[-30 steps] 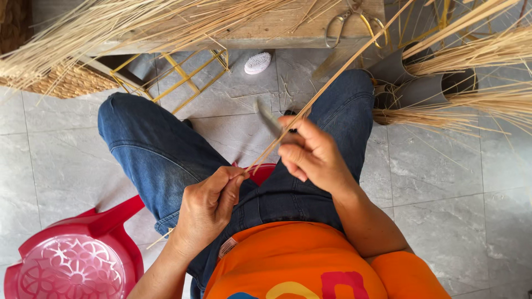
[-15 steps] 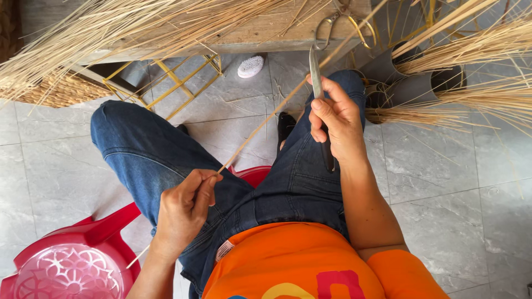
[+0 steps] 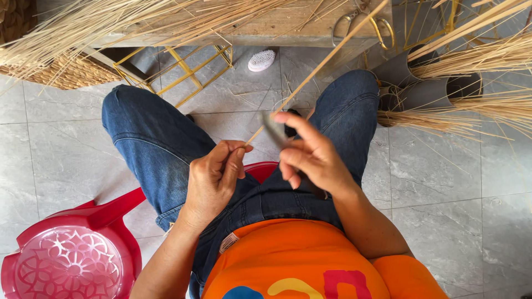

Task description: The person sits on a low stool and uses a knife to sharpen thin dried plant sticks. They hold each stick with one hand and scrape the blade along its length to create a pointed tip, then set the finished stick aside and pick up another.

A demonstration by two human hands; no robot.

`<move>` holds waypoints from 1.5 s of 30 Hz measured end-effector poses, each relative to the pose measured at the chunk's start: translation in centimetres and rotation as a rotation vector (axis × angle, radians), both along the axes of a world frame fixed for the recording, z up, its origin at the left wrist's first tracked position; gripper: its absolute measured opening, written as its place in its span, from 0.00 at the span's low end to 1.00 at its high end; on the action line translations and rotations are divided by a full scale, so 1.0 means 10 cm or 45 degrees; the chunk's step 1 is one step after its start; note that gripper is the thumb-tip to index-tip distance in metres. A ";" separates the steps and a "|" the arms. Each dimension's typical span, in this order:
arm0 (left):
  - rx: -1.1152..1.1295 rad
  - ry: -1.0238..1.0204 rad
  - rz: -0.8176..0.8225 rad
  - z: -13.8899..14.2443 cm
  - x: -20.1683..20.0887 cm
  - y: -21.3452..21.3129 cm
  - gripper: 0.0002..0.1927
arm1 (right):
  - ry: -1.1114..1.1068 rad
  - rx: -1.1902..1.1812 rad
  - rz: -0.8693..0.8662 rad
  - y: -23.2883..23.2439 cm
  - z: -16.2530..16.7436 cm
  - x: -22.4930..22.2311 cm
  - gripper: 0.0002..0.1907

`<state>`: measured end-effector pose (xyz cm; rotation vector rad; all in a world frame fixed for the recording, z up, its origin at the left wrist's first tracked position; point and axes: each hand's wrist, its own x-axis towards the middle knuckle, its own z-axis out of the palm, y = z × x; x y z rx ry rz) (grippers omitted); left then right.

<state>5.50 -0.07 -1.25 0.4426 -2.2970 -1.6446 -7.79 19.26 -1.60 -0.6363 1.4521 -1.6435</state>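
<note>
Pinched in your left hand (image 3: pixel 213 177), the cane (image 3: pixel 316 72) has its near end between thumb and fingers and runs up and away to the right, past your right hand (image 3: pixel 313 158) toward the bench (image 3: pixel 266 27). Your right hand closes on a blurred grey blade (image 3: pixel 274 128), just right of the pinch and touching the cane or very near it. Judging by this, keep the pinch firm and the blade at a shallow angle, stroking away from your fingers.

Single head view, steeply down, close above lap (image 3: pixel 277 199)
</note>
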 end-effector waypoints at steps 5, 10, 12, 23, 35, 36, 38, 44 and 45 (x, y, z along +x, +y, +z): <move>0.002 0.006 -0.018 0.03 -0.01 0.05 0.05 | -0.107 0.013 0.151 -0.18 0.11 0.17 0.30; -0.054 0.066 -0.060 0.05 0.04 0.08 0.03 | -0.126 0.017 0.159 -0.14 0.05 0.19 0.26; -0.088 0.085 -0.078 0.05 0.08 0.08 0.02 | -0.056 -0.056 0.140 -0.11 -0.01 0.22 0.21; -0.124 0.184 -0.168 0.07 0.31 0.18 0.02 | 0.018 -0.122 -0.312 -0.01 0.07 0.03 0.12; -0.117 0.097 -0.124 0.10 0.28 0.07 0.04 | -0.099 -0.095 0.098 -0.05 0.01 0.20 0.16; -0.167 0.144 -0.126 0.11 0.29 0.06 0.05 | -0.107 -0.117 0.088 -0.05 0.00 0.16 0.13; -0.205 0.134 -0.128 0.10 0.33 0.04 0.04 | -0.136 -0.116 0.048 -0.05 -0.01 0.10 0.11; -0.228 0.051 -0.157 0.05 0.41 -0.03 0.02 | -0.188 -0.127 -0.047 -0.03 -0.02 -0.01 0.10; -0.206 0.041 -0.170 0.05 0.42 -0.04 0.02 | -0.175 -0.110 -0.083 -0.01 -0.03 -0.04 0.10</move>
